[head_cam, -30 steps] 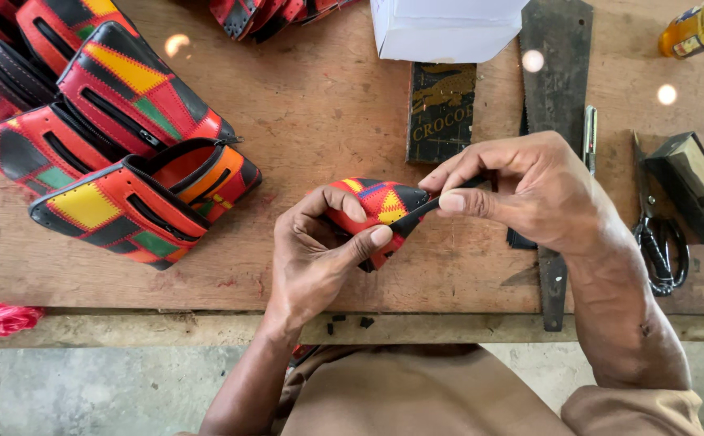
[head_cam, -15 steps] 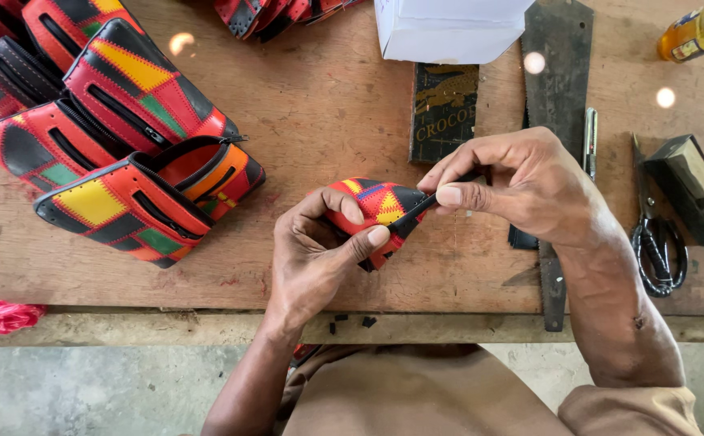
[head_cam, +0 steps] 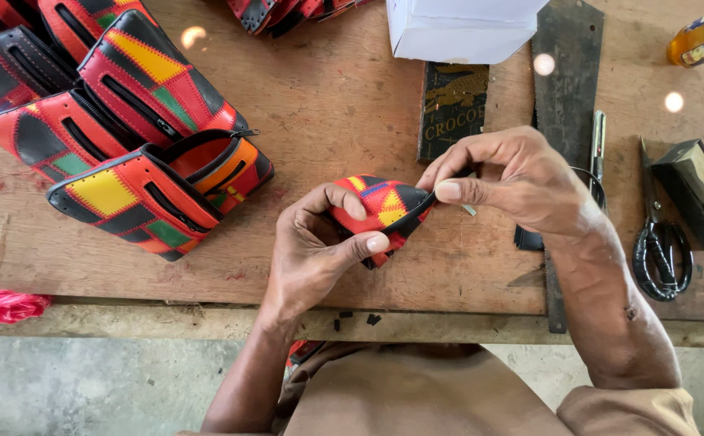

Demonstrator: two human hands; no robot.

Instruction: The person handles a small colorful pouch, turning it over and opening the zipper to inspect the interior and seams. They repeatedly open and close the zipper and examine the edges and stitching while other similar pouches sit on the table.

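Note:
A small patchwork leather pouch [head_cam: 380, 206] in red, yellow, black and blue is held above the wooden bench [head_cam: 327, 105]. My left hand [head_cam: 315, 242] grips its lower left side, thumb and fingers wrapped round it. My right hand [head_cam: 513, 173] pinches the pouch's black edge at its right corner between thumb and forefinger.
Several finished patchwork pouches [head_cam: 126, 129] lie stacked at the left. A white box [head_cam: 457, 28], a dark embossed leather piece [head_cam: 453, 109], a metal ruler [head_cam: 566, 89], black scissors [head_cam: 660, 234], a dark block [head_cam: 699, 194] and a yellow bottle [head_cam: 703, 36] sit at the right. A red bag [head_cam: 8, 305] hangs at the bench edge.
Both hands have stayed on the pouch. My right thumb and forefinger have shifted slightly along its black edge; the view has moved a little.

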